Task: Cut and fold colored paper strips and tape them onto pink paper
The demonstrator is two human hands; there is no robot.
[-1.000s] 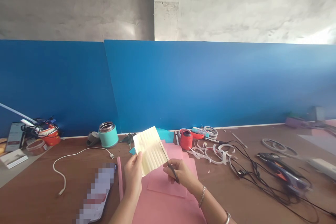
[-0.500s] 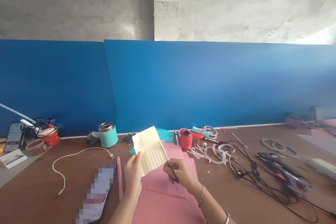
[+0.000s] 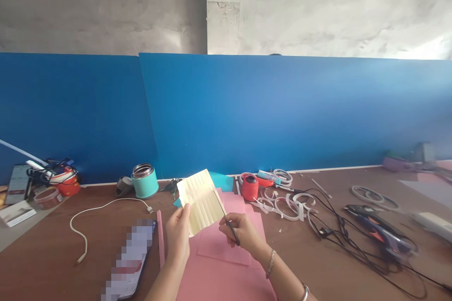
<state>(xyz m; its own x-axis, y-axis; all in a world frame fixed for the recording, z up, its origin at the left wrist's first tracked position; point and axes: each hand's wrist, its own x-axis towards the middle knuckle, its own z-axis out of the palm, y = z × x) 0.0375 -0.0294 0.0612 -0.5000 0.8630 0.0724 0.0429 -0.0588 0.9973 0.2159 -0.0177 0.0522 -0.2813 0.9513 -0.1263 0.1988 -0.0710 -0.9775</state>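
Note:
My left hand (image 3: pixel 177 236) grips the lower left edge of a pale yellow sheet of paper (image 3: pixel 200 200) ruled with parallel lines, held tilted above the table. My right hand (image 3: pixel 242 233) is closed round small black scissors (image 3: pixel 231 230), whose thin blades meet the paper's right edge. Under both hands lie pink foam sheets (image 3: pixel 226 263) on the brown table (image 3: pixel 52 263). A narrow pink strip (image 3: pixel 161 237) lies just left of my left hand.
A phone (image 3: pixel 130 263) and a white cable (image 3: pixel 88 218) lie to the left. A teal tin (image 3: pixel 144 180), a red spool (image 3: pixel 250 187), white paper rings (image 3: pixel 286 204), black cables and a glue gun (image 3: pixel 379 233) lie about. A blue board (image 3: pixel 282 113) backs the table.

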